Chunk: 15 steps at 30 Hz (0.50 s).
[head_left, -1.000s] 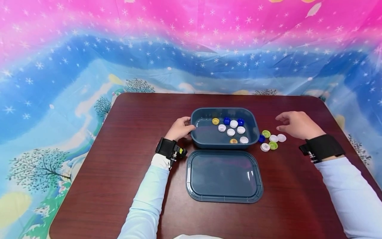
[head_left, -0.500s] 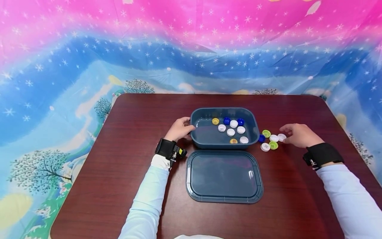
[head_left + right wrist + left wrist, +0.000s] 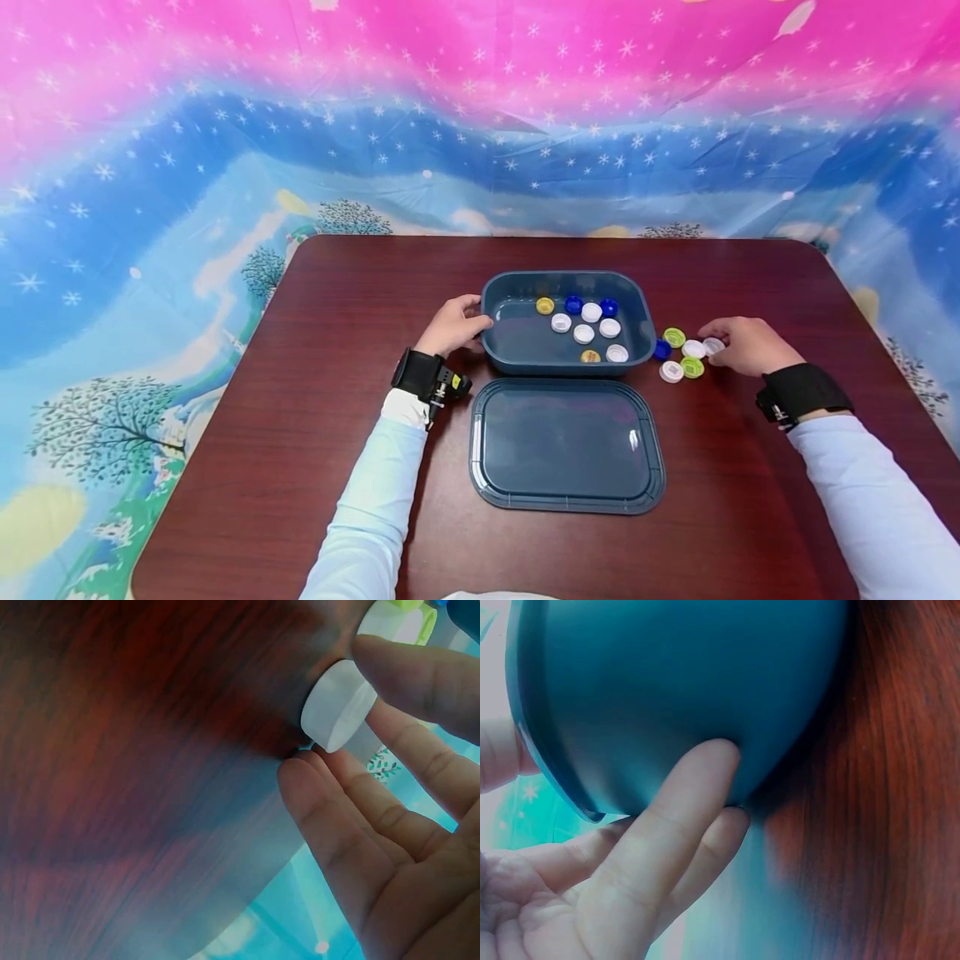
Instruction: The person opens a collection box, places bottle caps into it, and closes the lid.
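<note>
A dark blue-grey plastic box [image 3: 517, 363] holds several white, blue and yellow bottle caps. My left hand [image 3: 452, 325] grips its left end, the thumb over the rim and the fingers against the outer wall [image 3: 667, 682]. To the right of the box lies a small group of caps: green [image 3: 674, 337], blue [image 3: 662, 350] and white [image 3: 671, 372]. At the right side of this group my right hand [image 3: 752, 345] has its thumb and fingers round a white bottle cap [image 3: 337, 705], which sits at the tabletop. Contact of each fingertip is hard to see.
In front of the box lies its matching flat lid [image 3: 567, 446]. Everything stands on a dark red-brown wooden table [image 3: 315, 467]. A printed pink and blue cloth [image 3: 420, 125] hangs behind the table and along its sides.
My right hand has come down and towards me, and its thumb and fingers have closed in on the rightmost white cap. The left hand keeps its hold on the box.
</note>
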{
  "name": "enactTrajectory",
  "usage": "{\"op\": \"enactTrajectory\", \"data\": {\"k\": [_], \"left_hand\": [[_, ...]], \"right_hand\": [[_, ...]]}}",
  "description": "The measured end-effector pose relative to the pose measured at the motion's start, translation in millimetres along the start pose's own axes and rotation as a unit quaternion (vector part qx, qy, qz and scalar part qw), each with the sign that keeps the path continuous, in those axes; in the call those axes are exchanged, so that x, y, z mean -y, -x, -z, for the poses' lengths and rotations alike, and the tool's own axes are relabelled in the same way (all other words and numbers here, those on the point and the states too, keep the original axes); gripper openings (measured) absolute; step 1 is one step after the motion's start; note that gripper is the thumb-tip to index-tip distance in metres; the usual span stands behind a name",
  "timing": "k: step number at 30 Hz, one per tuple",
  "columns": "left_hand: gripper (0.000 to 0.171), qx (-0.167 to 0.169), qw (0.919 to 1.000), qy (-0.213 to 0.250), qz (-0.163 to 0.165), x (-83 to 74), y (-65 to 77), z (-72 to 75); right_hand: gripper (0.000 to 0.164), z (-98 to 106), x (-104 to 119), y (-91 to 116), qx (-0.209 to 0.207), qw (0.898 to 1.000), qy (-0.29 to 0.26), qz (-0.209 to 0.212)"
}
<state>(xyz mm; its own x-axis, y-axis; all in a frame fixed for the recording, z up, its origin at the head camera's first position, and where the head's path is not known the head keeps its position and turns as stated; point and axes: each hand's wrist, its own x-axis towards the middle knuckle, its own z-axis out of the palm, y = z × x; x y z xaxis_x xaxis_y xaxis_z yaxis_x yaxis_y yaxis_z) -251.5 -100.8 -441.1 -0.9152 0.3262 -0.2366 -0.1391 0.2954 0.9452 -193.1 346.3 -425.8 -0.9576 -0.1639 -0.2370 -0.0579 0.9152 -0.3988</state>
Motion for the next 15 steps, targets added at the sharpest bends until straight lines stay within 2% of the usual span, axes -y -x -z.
{"op": "enactTrajectory", "data": {"k": [15], "left_hand": [[0.055, 0.003, 0.9999, -0.011, -0.01, 0.2, 0.2, 0.3]], "right_hand": [[0.03, 4.3, 0.9, 0.0, -0.014, 1.0, 0.01, 0.001]]}}
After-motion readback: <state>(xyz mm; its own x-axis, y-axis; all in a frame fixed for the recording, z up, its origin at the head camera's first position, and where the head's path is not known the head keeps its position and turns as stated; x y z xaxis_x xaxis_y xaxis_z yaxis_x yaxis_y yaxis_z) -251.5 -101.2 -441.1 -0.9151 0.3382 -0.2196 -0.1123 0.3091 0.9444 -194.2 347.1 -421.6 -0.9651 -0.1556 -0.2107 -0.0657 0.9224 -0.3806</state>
